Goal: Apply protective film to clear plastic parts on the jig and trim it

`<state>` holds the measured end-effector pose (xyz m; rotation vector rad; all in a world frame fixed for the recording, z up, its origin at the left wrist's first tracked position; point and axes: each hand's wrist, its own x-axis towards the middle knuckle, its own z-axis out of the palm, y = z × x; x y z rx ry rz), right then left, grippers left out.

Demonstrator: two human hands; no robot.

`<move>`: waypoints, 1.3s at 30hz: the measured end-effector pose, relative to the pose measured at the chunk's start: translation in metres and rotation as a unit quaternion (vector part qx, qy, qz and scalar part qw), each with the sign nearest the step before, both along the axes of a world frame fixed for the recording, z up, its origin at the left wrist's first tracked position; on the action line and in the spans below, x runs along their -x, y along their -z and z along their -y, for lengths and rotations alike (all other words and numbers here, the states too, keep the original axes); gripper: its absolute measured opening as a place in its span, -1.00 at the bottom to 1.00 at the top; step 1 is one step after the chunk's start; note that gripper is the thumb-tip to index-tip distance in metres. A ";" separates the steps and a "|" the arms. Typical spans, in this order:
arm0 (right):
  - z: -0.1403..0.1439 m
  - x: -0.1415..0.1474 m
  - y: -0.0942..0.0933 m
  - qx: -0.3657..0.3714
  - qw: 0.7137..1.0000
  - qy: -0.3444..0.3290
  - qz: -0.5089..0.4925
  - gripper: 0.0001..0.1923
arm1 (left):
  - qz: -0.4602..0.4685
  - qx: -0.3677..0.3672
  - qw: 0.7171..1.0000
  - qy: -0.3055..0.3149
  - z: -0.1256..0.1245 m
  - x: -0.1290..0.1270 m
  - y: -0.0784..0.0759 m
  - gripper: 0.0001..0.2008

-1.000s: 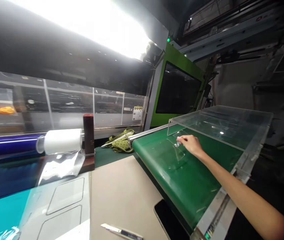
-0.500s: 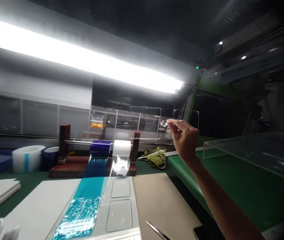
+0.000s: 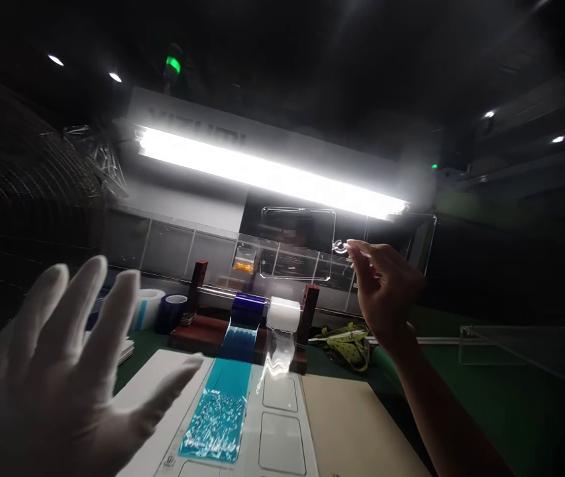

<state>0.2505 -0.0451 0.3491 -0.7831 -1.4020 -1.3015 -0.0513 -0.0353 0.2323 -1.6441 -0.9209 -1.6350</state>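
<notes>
My right hand (image 3: 386, 285) is raised toward the strip light and pinches the middle stem of a clear plastic moulded part (image 3: 298, 244), two flat see-through plates joined at the centre. The left plate shows against the light, the right one (image 3: 418, 242) sits behind my fingers. My left hand (image 3: 71, 371) wears a white glove, is lifted with fingers spread wide and holds nothing. Below, a roll holder carries a blue film roll (image 3: 247, 308) and a clear film roll (image 3: 285, 313), with film pulled down over the white board (image 3: 163, 391).
Two clear plates (image 3: 281, 414) lie on the board beside the blue film strip (image 3: 217, 411). A beige mat (image 3: 356, 430) lies right of it. Tape rolls (image 3: 150, 308) stand at left. A green glove (image 3: 344, 341) and the green conveyor with clear guard (image 3: 520, 344) are at right.
My right hand lifted the clear part off the green conveyor and up against the light. My gloved left hand rose into view, fingers spread. My view turned left and up.
</notes>
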 end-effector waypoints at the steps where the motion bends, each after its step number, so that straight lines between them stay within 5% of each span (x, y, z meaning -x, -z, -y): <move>1: 0.002 0.004 -0.001 -0.003 1.000 -0.003 0.007 -0.85 | -0.002 -0.006 1.000 -0.019 -0.001 -0.001 -0.010 -0.06; 8: 0.013 0.022 0.002 -0.001 0.999 -0.015 0.040 -0.90 | -0.061 -0.002 0.997 -0.050 -0.017 -0.033 -0.063 0.13; 15: 0.015 0.041 0.011 0.016 0.996 -0.021 0.084 -0.92 | -0.107 0.052 0.993 -0.019 -0.018 -0.074 -0.078 0.03; 19: 0.014 0.050 0.014 0.050 0.994 -0.025 0.090 -0.86 | -0.103 0.067 0.992 -0.015 -0.031 -0.077 -0.073 -0.05; 22: 0.020 0.050 0.025 0.070 0.992 -0.038 0.097 -0.76 | -0.089 0.023 0.995 -0.042 -0.049 -0.070 -0.063 0.07; 31: 0.050 0.027 0.089 0.169 0.975 -0.068 0.123 -0.79 | -0.045 -0.028 0.998 -0.037 -0.075 -0.043 -0.033 0.19; 39: 0.063 0.009 0.106 0.181 0.975 -0.048 0.122 -0.80 | -0.080 0.081 0.992 -0.051 -0.072 -0.038 -0.024 0.14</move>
